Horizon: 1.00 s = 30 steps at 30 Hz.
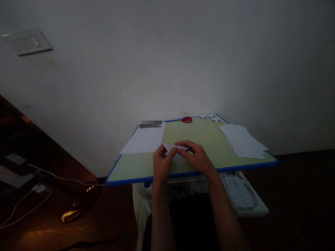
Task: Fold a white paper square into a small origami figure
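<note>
A small folded piece of white paper (171, 149) is held above the green desktop with a blue rim (131, 181). My left hand (161, 165) pinches its left side with thumb and fingers closed on it. My right hand (195, 155) grips its right side, fingers curled over the top edge. Both hands meet over the near middle of the desk.
A white sheet (143, 141) lies at the left of the desk, a stack of white sheets (244, 141) at the right. Red scissors handles (186, 119) and small folded paper shapes (211, 117) sit at the far edge by the wall. White cables (39, 190) run across the dark floor on the left.
</note>
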### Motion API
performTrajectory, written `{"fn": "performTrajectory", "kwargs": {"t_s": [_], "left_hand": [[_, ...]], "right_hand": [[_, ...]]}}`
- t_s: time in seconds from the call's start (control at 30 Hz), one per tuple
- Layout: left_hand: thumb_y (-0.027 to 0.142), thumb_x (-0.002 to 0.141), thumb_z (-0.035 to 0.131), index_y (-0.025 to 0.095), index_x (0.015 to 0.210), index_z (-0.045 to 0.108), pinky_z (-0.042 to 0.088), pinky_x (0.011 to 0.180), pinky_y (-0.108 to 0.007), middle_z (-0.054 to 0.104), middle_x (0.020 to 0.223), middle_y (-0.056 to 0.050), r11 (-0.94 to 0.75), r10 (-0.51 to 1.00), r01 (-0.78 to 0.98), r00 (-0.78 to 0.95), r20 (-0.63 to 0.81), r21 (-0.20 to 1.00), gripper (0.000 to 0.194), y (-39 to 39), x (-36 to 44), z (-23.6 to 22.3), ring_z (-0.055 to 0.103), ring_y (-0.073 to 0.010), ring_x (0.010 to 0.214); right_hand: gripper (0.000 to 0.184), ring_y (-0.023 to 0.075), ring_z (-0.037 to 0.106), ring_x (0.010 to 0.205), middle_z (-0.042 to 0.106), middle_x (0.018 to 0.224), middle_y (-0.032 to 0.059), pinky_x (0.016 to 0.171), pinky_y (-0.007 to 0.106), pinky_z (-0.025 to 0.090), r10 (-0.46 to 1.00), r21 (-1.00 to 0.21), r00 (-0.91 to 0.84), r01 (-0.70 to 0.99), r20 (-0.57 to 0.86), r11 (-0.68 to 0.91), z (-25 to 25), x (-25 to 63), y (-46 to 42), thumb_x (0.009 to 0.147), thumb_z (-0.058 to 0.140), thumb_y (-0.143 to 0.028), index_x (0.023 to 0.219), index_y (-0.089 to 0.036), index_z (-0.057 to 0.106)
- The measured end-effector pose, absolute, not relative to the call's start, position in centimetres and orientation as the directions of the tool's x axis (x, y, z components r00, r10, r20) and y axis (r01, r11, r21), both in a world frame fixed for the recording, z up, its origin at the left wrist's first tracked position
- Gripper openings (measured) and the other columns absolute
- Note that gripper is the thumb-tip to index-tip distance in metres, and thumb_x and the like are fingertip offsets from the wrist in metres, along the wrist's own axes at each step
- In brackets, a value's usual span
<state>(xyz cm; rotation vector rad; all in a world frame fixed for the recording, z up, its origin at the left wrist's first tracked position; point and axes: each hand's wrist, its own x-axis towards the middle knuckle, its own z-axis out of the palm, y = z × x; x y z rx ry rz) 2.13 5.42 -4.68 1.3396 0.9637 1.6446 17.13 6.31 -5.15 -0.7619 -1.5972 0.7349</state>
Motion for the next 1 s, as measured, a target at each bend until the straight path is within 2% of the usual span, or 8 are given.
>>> {"fn": "performTrajectory", "kwargs": {"t_s": [0.13,0.23,0.37,0.53,0.7,1.0], "left_hand": [[0.030,0.078,0.079,0.015,0.092,0.077,0.053,0.073,-0.029,0.078,0.087,-0.005,-0.412,0.908,-0.088,-0.130,0.399,0.907,0.021,5.29,2.06,-4.48,0.070,-0.0199,0.079],[0.031,0.079,0.078,0.016,0.091,0.076,0.053,0.073,-0.028,0.077,0.087,-0.004,-0.425,0.901,-0.079,-0.129,0.414,0.902,0.020,5.22,2.07,-4.36,0.070,-0.0198,0.080],[0.033,0.079,0.079,0.016,0.091,0.075,0.052,0.072,-0.027,0.077,0.087,-0.004,-0.414,0.907,-0.081,-0.128,0.402,0.907,0.021,5.22,2.12,-4.37,0.069,-0.0195,0.080],[0.034,0.080,0.079,0.015,0.091,0.074,0.050,0.069,-0.025,0.075,0.084,-0.003,-0.419,0.906,-0.077,-0.101,0.411,0.905,0.022,5.32,2.14,-4.44,0.067,-0.0177,0.078],[0.034,0.078,0.080,0.015,0.083,0.073,0.048,0.067,-0.023,0.072,0.078,-0.001,-0.413,0.908,-0.065,-0.108,0.405,0.908,0.020,5.32,2.17,-4.39,0.065,-0.0161,0.074],[0.032,0.079,0.079,0.017,0.084,0.075,0.048,0.069,-0.024,0.073,0.079,-0.001,-0.406,0.911,-0.065,-0.101,0.399,0.911,0.017,5.24,2.03,-4.44,0.064,-0.0161,0.075]], "right_hand": [[0.031,0.0198,0.071,0.090,0.076,0.099,0.0039,0.082,0.032,0.057,0.821,-0.821,-0.141,0.072,0.553,0.566,-5.29,17.13,6.46,0.089,0.071,-0.031,0.119,-0.022,0.073],[0.023,0.0210,0.071,0.093,0.077,0.103,0.0051,0.081,0.032,0.057,0.821,-0.821,-0.143,0.082,0.552,0.566,-5.28,17.09,6.49,0.089,0.071,-0.032,0.108,-0.021,0.075],[0.016,0.0205,0.071,0.085,0.076,0.093,0.0035,0.079,0.032,0.056,0.833,-0.827,-0.132,0.111,0.538,0.551,-5.23,17.07,6.48,0.090,0.070,-0.034,0.097,-0.020,0.075],[0.015,0.0202,0.070,0.085,0.074,0.091,0.0026,0.079,0.031,0.054,0.826,-0.820,-0.127,0.106,0.550,0.563,-5.21,17.13,6.53,0.091,0.069,-0.034,0.094,-0.020,0.072],[0.013,0.0190,0.068,0.083,0.072,0.087,0.0012,0.078,0.030,0.053,0.819,-0.811,-0.128,0.115,0.560,0.573,-5.13,17.18,6.52,0.091,0.067,-0.033,0.090,-0.020,0.070],[0.013,0.0191,0.068,0.081,0.072,0.084,0.0011,0.077,0.030,0.052,0.819,-0.808,-0.115,0.135,0.561,0.573,-5.08,17.15,6.50,0.091,0.068,-0.033,0.087,-0.020,0.070]]}}
